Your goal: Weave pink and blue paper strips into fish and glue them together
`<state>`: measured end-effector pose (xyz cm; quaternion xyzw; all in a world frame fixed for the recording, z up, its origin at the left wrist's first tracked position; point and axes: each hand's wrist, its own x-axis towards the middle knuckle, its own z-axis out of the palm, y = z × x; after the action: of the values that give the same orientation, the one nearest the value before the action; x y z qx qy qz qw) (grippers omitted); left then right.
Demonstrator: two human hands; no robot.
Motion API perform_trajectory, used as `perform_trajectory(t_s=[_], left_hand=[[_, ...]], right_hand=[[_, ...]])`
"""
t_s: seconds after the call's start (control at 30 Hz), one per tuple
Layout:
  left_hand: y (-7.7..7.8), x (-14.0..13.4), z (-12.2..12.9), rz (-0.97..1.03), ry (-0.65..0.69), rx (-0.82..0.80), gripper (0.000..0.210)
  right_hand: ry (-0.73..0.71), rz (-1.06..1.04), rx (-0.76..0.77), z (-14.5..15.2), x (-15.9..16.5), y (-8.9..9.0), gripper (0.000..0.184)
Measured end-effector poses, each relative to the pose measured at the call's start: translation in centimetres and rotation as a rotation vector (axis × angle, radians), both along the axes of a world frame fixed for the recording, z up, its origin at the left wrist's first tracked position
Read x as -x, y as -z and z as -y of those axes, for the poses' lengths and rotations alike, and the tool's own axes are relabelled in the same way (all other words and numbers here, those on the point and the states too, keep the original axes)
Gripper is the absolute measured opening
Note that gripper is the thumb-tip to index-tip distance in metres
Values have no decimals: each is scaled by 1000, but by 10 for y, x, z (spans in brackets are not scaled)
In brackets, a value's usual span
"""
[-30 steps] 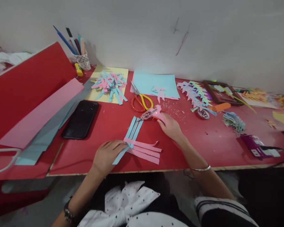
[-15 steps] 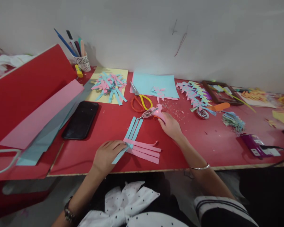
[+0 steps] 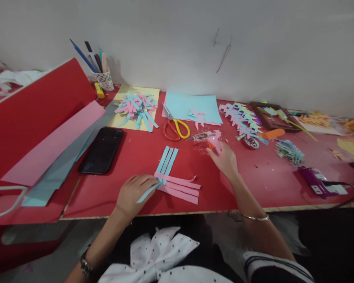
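- While the left hand (image 3: 137, 192) rests on the red table (image 3: 103, 192) near its front edge, the right hand (image 3: 225, 159) is farther forward and to the right.
- Left fingers: bent and close together, tips on the crossing of the paper strips; whether they pinch or only press, I cannot tell.
- Right fingers: wrapped around the handle of a pink glue gun (image 3: 206, 136), nozzle pointing left, near the scissors and apart from the strips.
- Paper strips, in front of the person: blue strips (image 3: 167, 160) run away toward the back, pink strips (image 3: 181, 188) run right, one with a curled end. Another blue end (image 3: 147, 193) slants toward the front edge, beside the left hand.
- Behind these: scissors (image 3: 173, 119) with red and yellow handles, tips overlapping a light blue sheet (image 3: 205, 103).
- Left: a black phone (image 3: 102, 151) lying flat; beyond it, a heap of pink and blue strips (image 3: 137, 106) on a yellow sheet (image 3: 152, 90).
- Back left: a patterned cup (image 3: 104, 81) of pens.
- Right: a zigzag paper garland (image 3: 242, 118), then a dark-rimmed tray (image 3: 256, 112).
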<state>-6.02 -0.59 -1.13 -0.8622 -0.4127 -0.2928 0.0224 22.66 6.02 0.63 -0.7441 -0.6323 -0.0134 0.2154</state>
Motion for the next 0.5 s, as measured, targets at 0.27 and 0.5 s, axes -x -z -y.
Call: perform_trajectory(t_s=[0.27, 0.5], left_hand=[[-5, -5, -5, 87, -20, 89, 31], [-10, -12, -7, 94, -83, 149, 27]], right_hand=[[44, 131, -16, 12, -28, 1, 36], [-337, -116, -150, 24, 43, -40, 25]])
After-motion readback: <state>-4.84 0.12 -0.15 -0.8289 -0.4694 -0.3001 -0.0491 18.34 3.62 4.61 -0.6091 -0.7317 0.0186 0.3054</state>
